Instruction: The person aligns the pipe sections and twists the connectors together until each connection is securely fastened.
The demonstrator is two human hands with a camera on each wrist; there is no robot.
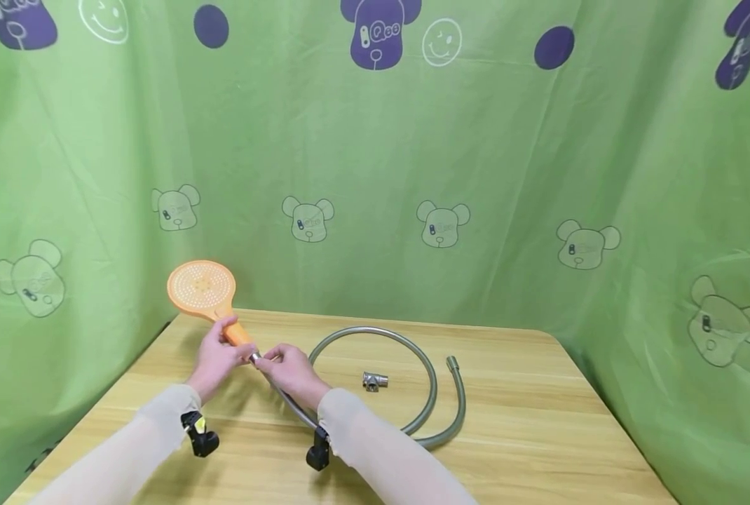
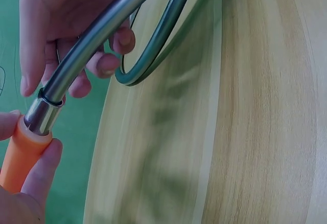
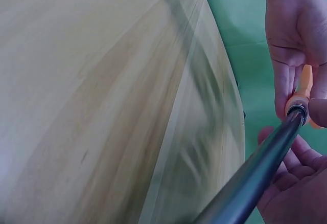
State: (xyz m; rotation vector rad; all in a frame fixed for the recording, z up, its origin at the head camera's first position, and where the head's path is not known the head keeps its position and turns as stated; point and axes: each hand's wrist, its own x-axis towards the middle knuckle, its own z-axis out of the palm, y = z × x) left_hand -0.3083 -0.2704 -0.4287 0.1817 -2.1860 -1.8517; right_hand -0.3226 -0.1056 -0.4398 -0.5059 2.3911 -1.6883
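An orange shower head (image 1: 201,289) with a round perforated face is tilted up over the table's far left part. My left hand (image 1: 214,359) grips its handle (image 2: 23,155) close to the lower end. A grey shower hose (image 2: 97,32) meets that end, its silver connector (image 2: 42,115) seated at the handle's mouth. My right hand (image 1: 294,375) pinches the hose end at this connector with thumb and fingers. How far the connector sits inside the handle is hidden.
The rest of the hose loops across the wooden table (image 1: 526,407), its free end (image 1: 453,363) pointing away at the right. Inside the loop lies a small metal tee fitting (image 1: 373,381). A green patterned curtain (image 1: 375,140) encloses the back and sides.
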